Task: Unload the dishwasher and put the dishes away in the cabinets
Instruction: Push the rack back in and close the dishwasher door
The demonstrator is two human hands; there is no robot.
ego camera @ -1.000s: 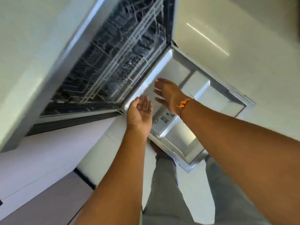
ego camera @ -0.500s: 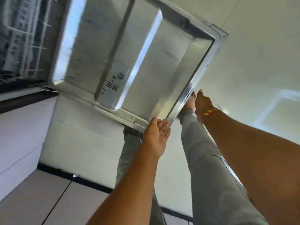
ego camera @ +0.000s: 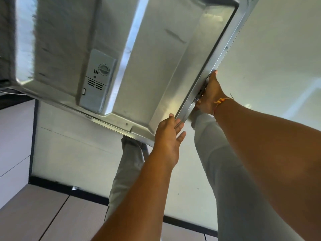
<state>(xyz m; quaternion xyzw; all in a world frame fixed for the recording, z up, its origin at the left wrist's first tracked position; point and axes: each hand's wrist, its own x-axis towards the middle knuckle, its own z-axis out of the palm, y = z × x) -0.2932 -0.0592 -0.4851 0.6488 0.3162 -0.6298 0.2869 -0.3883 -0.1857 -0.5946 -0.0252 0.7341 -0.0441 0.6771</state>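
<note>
Both hands at the rim of the open dishwasher door (ego camera: 139,54).
The left hand (ego camera: 167,136) is released, its straight fingers touching the door's near corner. The right hand (ego camera: 209,94), with an orange thread (ego camera: 220,101) at the wrist, lies against the right rim; its fingers are hidden under the rim, so a grasp cannot be confirmed. The door fills the upper left, with a detergent dispenser (ego camera: 97,80) set in its inner face. Grey trouser legs (ego camera: 225,162) show below the door.

The dishwasher door (ego camera: 156,66) lies open before the person, with the detergent dispenser (ego camera: 97,80) in its inner face left of both hands (left hand (ego camera: 167,136) at the near corner, right hand (ego camera: 209,94) farther along the adjoining edge) and the legs (ego camera: 225,162) beneath.
</note>
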